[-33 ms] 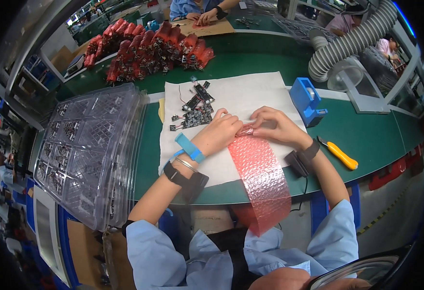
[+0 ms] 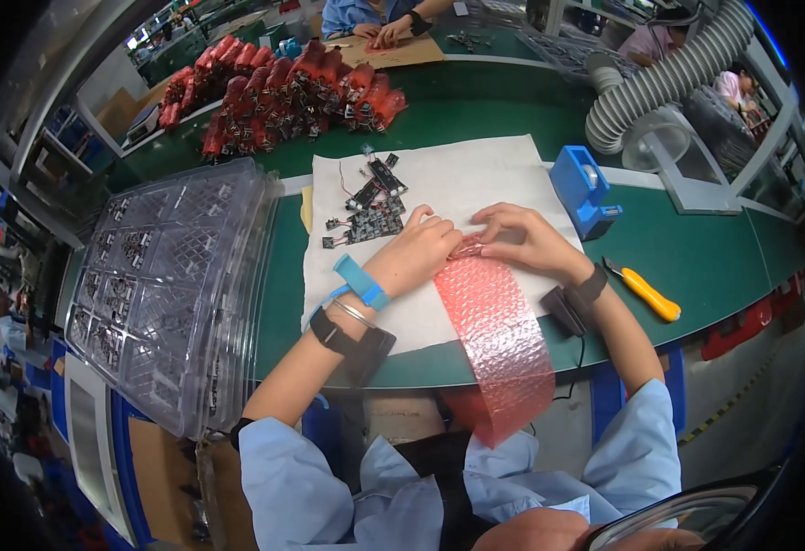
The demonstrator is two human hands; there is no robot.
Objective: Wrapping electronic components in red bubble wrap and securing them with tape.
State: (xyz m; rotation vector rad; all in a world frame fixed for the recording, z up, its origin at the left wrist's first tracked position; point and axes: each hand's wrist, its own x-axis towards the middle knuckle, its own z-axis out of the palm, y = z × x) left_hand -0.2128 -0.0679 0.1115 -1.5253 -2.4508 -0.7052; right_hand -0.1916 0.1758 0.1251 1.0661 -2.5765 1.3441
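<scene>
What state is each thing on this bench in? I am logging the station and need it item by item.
Left hand: closed on the near end of the pink bubble wrap.
Right hand: fingers pressing the same end.
Pink bubble wrap: unrolled, hanging over the table edge.
Circuit boards: loose on the white cloth.
Clear trays: stacked.
Red wrapped bundles: piled.
Yellow knife: lying flat; blade cannot be told.
Tape dispenser: upright.

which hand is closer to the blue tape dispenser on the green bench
Right. The right hand lies just beside the blue tape dispenser, pinching the pink bubble wrap strip; the left hand grips the strip's far side.
</scene>
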